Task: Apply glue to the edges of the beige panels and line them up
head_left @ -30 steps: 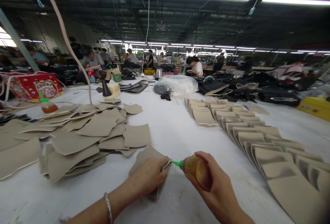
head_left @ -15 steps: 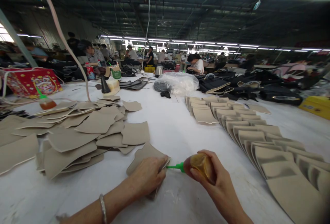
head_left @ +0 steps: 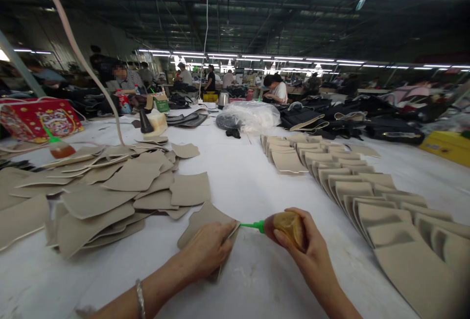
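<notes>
My left hand (head_left: 209, 248) is closed on a beige fabric-like panel (head_left: 200, 218), gripping it near its right edge; the fingers hide part of it. In my right hand (head_left: 306, 248) is a squeeze bottle (head_left: 284, 228) of amber liquid, tipped on its side. Its green nozzle (head_left: 251, 225) points left, with the tip at the panel's edge by my left fingertips. Whether liquid is coming out is too small to tell. A loose pile of similar beige panels (head_left: 99, 201) lies to the left.
Overlapping rows of beige panels (head_left: 348, 187) run along the right. A second amber bottle (head_left: 60, 148) and a red patterned box (head_left: 44, 118) stand at left. Clear plastic wrap (head_left: 253, 116), dark bags (head_left: 304, 113) and a yellow box (head_left: 448, 147) lie farther back. People work beyond.
The nozzle tip has shifted slightly up along the panel's edge. The bottle is held a little flatter, and the whole view has moved slightly. Both hands keep their holds.
</notes>
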Available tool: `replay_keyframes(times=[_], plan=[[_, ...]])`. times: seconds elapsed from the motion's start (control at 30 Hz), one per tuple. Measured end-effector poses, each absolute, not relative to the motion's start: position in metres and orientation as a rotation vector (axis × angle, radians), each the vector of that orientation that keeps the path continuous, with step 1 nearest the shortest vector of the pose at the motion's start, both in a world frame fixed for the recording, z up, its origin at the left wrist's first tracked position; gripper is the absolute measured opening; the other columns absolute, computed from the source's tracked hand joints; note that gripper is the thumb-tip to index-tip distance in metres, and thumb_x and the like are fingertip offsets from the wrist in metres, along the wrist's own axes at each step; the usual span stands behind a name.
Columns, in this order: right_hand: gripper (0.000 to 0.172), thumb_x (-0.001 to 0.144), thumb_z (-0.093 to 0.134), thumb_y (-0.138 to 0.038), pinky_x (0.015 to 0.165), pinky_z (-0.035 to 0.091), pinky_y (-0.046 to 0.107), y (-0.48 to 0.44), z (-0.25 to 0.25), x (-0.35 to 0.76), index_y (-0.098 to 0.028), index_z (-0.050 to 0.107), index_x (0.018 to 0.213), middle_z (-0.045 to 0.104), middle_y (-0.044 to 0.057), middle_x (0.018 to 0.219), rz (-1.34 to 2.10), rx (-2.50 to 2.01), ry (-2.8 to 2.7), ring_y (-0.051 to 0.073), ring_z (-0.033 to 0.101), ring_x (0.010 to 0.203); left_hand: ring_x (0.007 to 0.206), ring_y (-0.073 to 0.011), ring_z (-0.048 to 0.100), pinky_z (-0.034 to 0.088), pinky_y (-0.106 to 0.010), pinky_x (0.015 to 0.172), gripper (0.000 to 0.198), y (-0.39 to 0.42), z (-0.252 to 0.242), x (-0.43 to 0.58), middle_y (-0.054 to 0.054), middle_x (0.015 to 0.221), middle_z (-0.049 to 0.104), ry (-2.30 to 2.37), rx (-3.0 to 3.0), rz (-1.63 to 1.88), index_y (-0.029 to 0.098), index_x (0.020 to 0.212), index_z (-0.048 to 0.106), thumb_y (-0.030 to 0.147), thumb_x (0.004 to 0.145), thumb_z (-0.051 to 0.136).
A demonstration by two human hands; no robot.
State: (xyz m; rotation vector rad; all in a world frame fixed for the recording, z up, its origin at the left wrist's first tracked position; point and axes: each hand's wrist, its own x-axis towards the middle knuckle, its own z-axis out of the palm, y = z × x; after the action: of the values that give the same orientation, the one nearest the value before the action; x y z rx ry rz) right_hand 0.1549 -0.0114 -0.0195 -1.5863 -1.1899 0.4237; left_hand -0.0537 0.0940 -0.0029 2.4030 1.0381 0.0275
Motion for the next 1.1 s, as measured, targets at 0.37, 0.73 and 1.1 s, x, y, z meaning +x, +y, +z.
replay_keyframes(times=[0.37, 0.73, 1.1], plan=[[0.042, 0.078, 0.065, -0.045, 0.072, 0.046, 0.034, -0.013, -0.021, 0.156, -0.024, 0.046, 0.108, 0.060, 0.000, 0.087, 0.498, -1.548, -1.184, 0.022, 0.059, 0.078, 0.093, -0.0195, 0.061, 0.043, -0.029, 0.084, 0.048, 0.093, -0.011, -0.058, -0.005, 0.099, 0.065, 1.000, 2.446, 0.050, 0.029, 0.133, 0.046, 0.023, 0.088, 0.034], [0.039, 0.079, 0.063, -0.044, 0.071, 0.044, 0.032, -0.029, -0.025, 0.147, -0.024, 0.046, 0.108, 0.060, -0.001, 0.086, 0.640, -1.533, -1.202, 0.022, 0.059, 0.078, 0.096, -0.0197, 0.059, 0.042, -0.029, 0.088, 0.049, 0.091, -0.007, -0.061, -0.007, 0.104, 0.064, 1.000, 2.431, 0.052, 0.026, 0.138, 0.041, 0.026, 0.091, 0.030], [0.039, 0.078, 0.063, -0.045, 0.067, 0.045, 0.030, -0.037, -0.029, 0.137, -0.025, 0.046, 0.108, 0.059, -0.002, 0.085, 0.723, -1.480, -1.250, 0.021, 0.058, 0.074, 0.098, -0.0200, 0.058, 0.042, -0.029, 0.088, 0.048, 0.091, -0.010, -0.064, -0.006, 0.104, 0.063, 1.003, 2.442, 0.031, 0.024, 0.138, 0.040, 0.030, 0.092, 0.029]])
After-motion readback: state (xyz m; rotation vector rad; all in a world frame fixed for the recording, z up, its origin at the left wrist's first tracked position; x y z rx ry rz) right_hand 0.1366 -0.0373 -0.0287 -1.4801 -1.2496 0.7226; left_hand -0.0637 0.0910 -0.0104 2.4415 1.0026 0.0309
